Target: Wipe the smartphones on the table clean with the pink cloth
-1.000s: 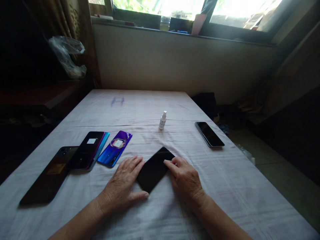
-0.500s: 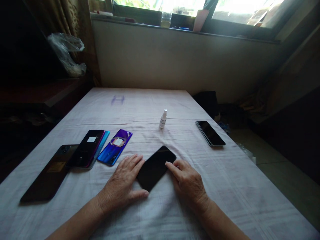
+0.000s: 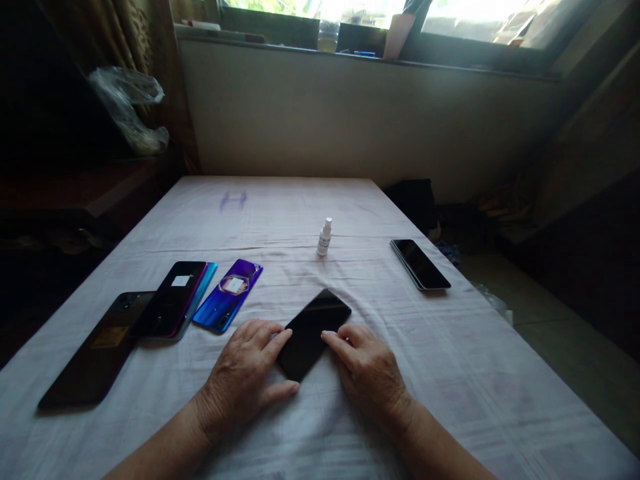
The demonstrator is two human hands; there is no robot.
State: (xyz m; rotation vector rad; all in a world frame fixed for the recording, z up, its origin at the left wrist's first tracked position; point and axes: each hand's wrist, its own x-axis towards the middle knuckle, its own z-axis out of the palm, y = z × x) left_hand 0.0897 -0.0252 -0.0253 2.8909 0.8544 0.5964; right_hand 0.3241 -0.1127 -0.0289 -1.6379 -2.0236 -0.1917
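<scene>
A black smartphone [image 3: 311, 330] lies at an angle on the sheet, its dark glossy face up. My left hand [image 3: 245, 370] holds its left side, index finger over the upper left edge and thumb at the near corner. At the opposite long edge is my right hand [image 3: 373, 367], closed, with its index fingertip on the rim and the other fingers curled under. Whether it also pinches something thin there is hidden. Left of the hands lies a blue-purple phone [image 3: 227, 300]. Beyond the black smartphone, a small white spray bottle [image 3: 325, 238] stands upright.
On the left, a dark phone with a white sticker [image 3: 167, 303] lies over a light-blue one and overlaps a brown-black phone [image 3: 95, 357]. Another phone [image 3: 420, 265], screen up, is near the right edge of the white cloth-covered surface [image 3: 280, 213]. A plastic bag [image 3: 133, 113] sits far left.
My right index fingertip has slid a little toward me along the smartphone's edge. My left index finger has bent inward over the upper left edge. The smartphone stays nearly in place.
</scene>
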